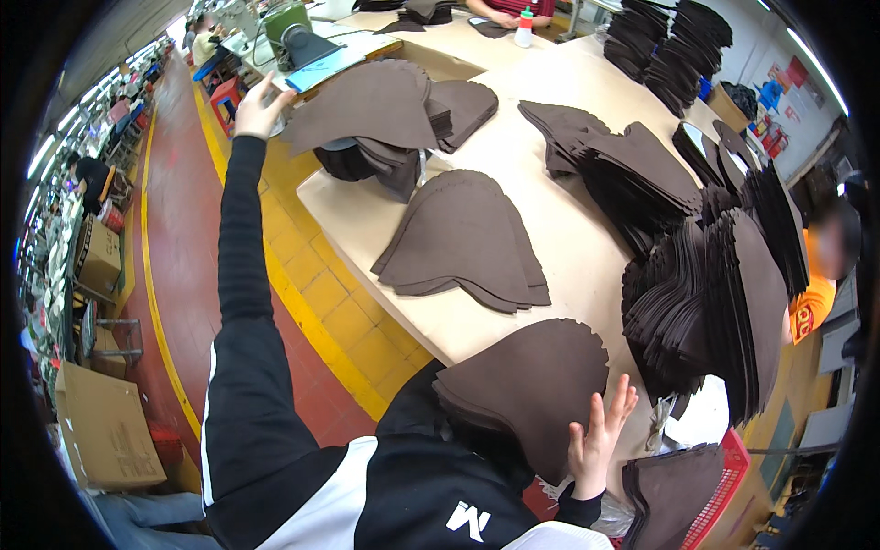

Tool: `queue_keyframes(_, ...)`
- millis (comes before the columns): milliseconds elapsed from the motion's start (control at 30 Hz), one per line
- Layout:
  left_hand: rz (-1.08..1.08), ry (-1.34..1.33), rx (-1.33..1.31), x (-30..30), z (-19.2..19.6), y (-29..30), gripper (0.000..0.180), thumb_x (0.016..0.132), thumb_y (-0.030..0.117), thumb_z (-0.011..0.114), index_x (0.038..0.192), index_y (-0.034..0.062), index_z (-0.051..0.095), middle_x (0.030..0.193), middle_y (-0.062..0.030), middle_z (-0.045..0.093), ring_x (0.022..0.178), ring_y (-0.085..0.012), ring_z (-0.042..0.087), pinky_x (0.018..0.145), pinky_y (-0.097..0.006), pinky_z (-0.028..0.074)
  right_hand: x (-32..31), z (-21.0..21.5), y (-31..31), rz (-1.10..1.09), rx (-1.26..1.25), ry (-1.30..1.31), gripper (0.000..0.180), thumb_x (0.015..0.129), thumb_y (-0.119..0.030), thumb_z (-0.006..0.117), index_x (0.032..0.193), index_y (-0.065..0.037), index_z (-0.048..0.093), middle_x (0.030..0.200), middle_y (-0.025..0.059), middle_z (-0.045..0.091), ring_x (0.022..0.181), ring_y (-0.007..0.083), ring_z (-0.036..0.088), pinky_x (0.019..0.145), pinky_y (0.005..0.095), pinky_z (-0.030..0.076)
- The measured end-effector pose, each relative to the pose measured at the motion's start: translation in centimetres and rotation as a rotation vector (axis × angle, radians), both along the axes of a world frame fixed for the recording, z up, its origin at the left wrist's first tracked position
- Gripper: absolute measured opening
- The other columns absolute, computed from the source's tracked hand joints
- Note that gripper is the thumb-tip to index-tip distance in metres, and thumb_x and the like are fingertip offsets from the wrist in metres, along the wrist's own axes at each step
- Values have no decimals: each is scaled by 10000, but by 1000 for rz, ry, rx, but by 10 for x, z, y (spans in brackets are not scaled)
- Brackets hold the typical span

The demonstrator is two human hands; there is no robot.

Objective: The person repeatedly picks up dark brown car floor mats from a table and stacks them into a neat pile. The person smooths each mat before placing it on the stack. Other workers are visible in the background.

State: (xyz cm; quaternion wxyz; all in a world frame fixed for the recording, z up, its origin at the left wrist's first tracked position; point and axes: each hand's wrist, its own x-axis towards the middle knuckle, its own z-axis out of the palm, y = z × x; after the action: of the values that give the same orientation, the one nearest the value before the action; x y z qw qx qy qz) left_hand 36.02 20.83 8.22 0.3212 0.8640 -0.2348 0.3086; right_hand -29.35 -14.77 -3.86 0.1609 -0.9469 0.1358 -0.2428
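Note:
My left hand is stretched far forward at the table's left edge, fingers apart, beside a stack of dark brown cut panels whose top piece overhangs the edge. It appears to hold nothing. My right hand is raised near my body, fingers spread, just right of another brown panel stack at the near table edge. Whether its palm touches that stack I cannot tell. Between these two stacks, a smaller pile of curved brown panels lies flat on the pale table.
Tall brown panel stacks crowd the right side. A red basket holds more panels at lower right. A green machine and a white bottle stand at the far end. Co-workers sit around; a yellow-lined aisle runs left.

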Motion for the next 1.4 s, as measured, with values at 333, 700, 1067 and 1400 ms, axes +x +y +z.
queue_keyframes(333,-873,687,19,-348,-94,-120,376,888,73,678,1260,27,657,1278,-143,646,1182,-265,608,1040,-363,448,103,5,-67,26,-104,221,783,970,-356,586,1541,44,229,1617,266,188,1493,411,219,1226,486,178)
queue_keyframes(700,-698,750,81,-441,-153,-150,641,787,147,791,1380,53,565,1301,-155,616,1213,-338,566,1039,-398,446,63,-12,52,497,48,479,914,887,-618,583,1493,31,366,1587,209,322,1470,307,333,1205,424,260)
queue_keyframes(1067,-856,1450,-348,-419,-167,-161,581,914,57,706,1436,-52,475,1449,-180,532,1341,-206,489,1148,-345,346,40,27,21,666,397,327,671,971,-454,566,1491,-56,420,1558,127,407,1458,285,363,1199,478,268)
queue_keyframes(1400,-846,1262,-185,-422,-162,-168,545,913,87,701,1409,-37,513,1266,-172,673,1160,-119,576,1016,-277,443,60,-7,-40,91,-80,437,481,998,-352,509,1471,-268,487,1559,17,428,1430,220,405,1185,488,292)
